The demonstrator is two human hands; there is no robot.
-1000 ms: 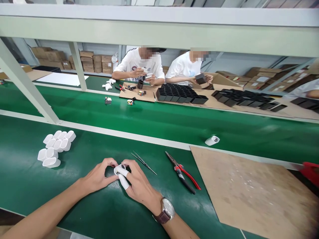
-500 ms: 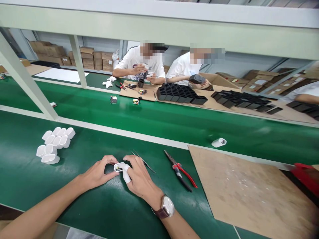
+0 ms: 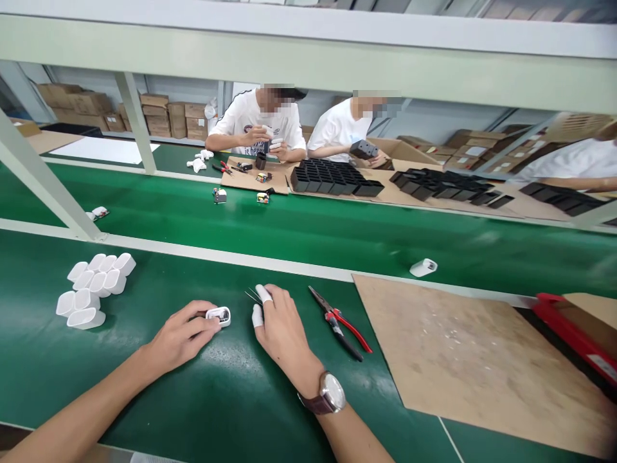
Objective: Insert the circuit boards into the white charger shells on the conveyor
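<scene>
My left hand (image 3: 186,334) grips a small white plastic housing (image 3: 226,316) between thumb and fingers, its open end facing up. Some dark electronic parts show inside it. My right hand (image 3: 282,325), with white finger cots on thumb and index finger, lies over a pair of thin tweezers (image 3: 252,296). Thumb and index finger are apart, and the hand covers most of the tweezers, with only the tips showing. Red-and-black long-nose pliers (image 3: 340,321) lie just right of that hand. On the left stands a group of white housings (image 3: 99,283).
A cardboard sheet (image 3: 463,360) covers the bench at right, beside a red-edged box (image 3: 573,341). Across the green belt (image 3: 308,231), which carries a white housing (image 3: 423,267) and small circuit boards (image 3: 220,195), co-workers (image 3: 260,122) handle black cases (image 3: 332,177). A slanted post (image 3: 48,180) rises at left.
My right hand has left the white housing and moved right, over the tweezers. My left hand now holds the housing alone, slightly further left. The view has shifted a little.
</scene>
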